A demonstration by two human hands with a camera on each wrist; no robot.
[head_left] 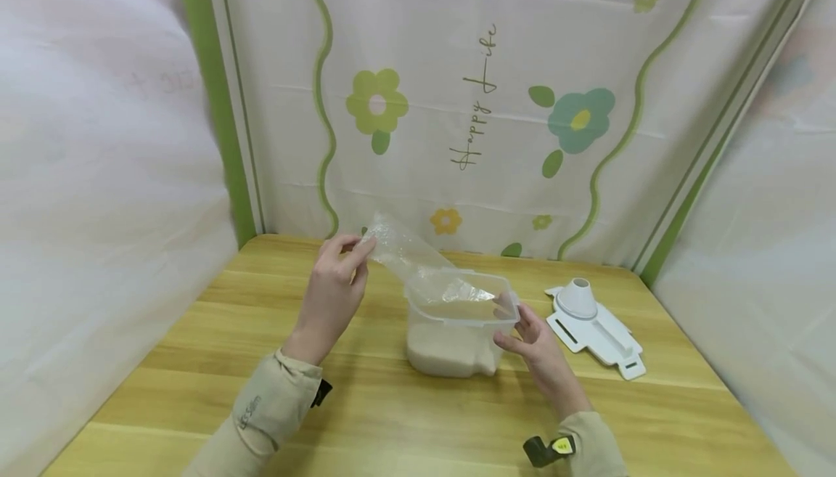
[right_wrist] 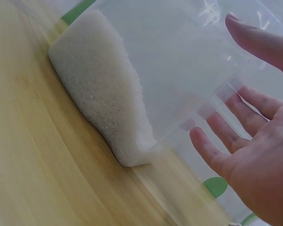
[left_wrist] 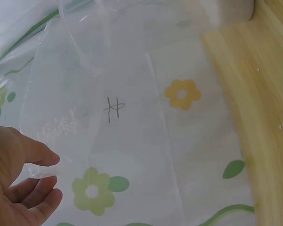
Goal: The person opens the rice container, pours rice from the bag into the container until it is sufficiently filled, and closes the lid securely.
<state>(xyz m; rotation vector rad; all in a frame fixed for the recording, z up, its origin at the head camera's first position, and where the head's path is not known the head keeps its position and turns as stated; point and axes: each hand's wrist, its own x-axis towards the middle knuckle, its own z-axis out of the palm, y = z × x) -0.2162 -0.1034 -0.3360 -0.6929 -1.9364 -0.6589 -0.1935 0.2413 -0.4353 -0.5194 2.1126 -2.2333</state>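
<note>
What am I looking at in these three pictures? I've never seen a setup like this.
There's no machine here: a person is working. The wide picture comes from the head, looking forward and down; the other two come from the left and right wrists. On the wood-patterned table stands a translucent container partly filled with white grains, probably rice. To its right lies a white plastic piece with a cone. The bare left hand pinches a clear plastic bag; the right hand touches the container near its rim.
</note>
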